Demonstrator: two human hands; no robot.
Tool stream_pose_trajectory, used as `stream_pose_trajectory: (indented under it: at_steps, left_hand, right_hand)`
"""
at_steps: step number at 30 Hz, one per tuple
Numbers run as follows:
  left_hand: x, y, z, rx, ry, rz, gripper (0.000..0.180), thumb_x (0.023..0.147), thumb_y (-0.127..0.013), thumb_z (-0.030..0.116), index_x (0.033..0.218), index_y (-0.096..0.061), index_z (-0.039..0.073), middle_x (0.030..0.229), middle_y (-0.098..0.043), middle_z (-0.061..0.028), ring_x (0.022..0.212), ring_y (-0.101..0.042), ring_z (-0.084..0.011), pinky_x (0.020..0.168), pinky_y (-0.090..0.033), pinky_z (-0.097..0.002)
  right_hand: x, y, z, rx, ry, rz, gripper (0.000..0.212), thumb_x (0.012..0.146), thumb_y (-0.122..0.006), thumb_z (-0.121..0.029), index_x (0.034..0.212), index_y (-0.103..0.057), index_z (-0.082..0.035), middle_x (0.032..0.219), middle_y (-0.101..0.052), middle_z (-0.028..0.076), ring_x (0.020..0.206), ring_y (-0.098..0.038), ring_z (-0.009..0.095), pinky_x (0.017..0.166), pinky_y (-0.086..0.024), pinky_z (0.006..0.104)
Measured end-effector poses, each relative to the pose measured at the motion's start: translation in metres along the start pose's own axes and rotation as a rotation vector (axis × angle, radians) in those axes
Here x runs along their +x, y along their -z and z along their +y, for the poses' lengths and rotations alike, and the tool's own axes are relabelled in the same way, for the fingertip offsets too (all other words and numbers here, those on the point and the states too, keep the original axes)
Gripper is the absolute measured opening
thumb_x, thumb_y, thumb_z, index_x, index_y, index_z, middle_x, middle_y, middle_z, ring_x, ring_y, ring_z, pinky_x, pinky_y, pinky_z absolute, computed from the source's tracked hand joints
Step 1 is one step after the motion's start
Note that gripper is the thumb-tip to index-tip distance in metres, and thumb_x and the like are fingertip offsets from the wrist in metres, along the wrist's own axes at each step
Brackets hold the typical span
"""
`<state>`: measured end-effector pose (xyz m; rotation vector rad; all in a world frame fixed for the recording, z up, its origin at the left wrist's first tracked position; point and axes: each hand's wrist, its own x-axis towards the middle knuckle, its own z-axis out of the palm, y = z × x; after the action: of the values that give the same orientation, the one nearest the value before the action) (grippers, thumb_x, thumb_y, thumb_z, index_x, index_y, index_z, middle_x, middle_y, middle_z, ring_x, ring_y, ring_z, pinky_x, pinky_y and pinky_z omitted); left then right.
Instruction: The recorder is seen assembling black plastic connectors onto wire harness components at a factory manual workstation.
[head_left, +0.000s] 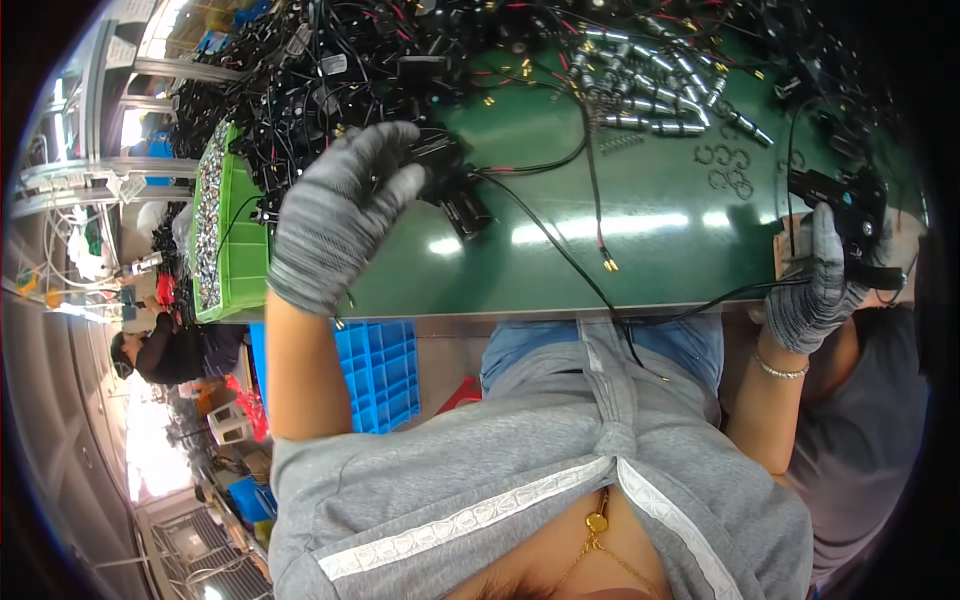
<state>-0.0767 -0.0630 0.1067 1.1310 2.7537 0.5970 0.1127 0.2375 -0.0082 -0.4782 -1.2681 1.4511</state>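
My left hand (pixel 335 220), in a grey striped knit glove, is at the left part of the green table, beside the heap. Its thumb and fingers curve around the end of a black wired part (pixel 462 208), whose thin cables run right across the table. At the right table edge my right hand (pixel 820 285), gloved alike, grips a black lever-like housing (pixel 840 200) with its thumb up along the side. A black cable (pixel 700 300) trails left from near that hand along the table's front edge. The glove hides part of the housing.
A large heap of black wired parts (pixel 330 80) covers the back left. Metal cylinders (pixel 655 105) and dark C-shaped rings (pixel 725 165) lie back right. A green bin (pixel 245 245) of small metal pieces stands left; a blue crate (pixel 380 370) is below. Another person (pixel 865 430) is close at right.
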Motion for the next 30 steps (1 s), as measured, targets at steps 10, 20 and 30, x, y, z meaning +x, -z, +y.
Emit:
stream_pose_trajectory:
  at_steps: [10,20,30]
  left_hand:
    - [-0.04,-0.051,0.0,0.141,0.232,0.317,0.04,0.078,-0.07,0.025,0.112,-0.059,0.008,0.103,-0.061,-0.0146,0.087,-0.064,-0.031,0.076,-0.054,-0.0405]
    - [-0.03,-0.016,-0.034,0.017,0.016,0.5,0.028,0.084,-0.056,-0.004,0.111,-0.061,0.002,0.104,-0.062,-0.0116,0.097,-0.061,-0.0219,0.088,-0.049,-0.0305]
    - [0.099,-0.009,-0.06,0.624,0.18,0.075,0.053,0.085,-0.065,0.04,0.132,-0.051,0.02,0.126,-0.058,-0.0116,0.119,-0.054,-0.0288,0.098,-0.043,-0.0395]
  right_hand:
    - [0.017,0.043,0.035,-0.402,0.312,-0.273,0.045,0.081,-0.06,0.012,0.119,-0.065,-0.009,0.092,-0.06,0.002,0.066,-0.055,0.009,0.059,-0.048,0.0188]
    - [0.012,0.021,0.016,-0.013,-0.02,-0.135,0.054,0.082,-0.063,0.004,0.132,-0.047,-0.006,0.09,-0.061,0.006,0.058,-0.056,0.009,0.048,-0.046,0.0203]
    - [0.004,-0.013,-0.005,0.056,-0.099,0.048,0.056,0.079,-0.067,0.002,0.13,-0.049,-0.012,0.095,-0.062,0.004,0.064,-0.059,0.009,0.052,-0.05,0.0198]
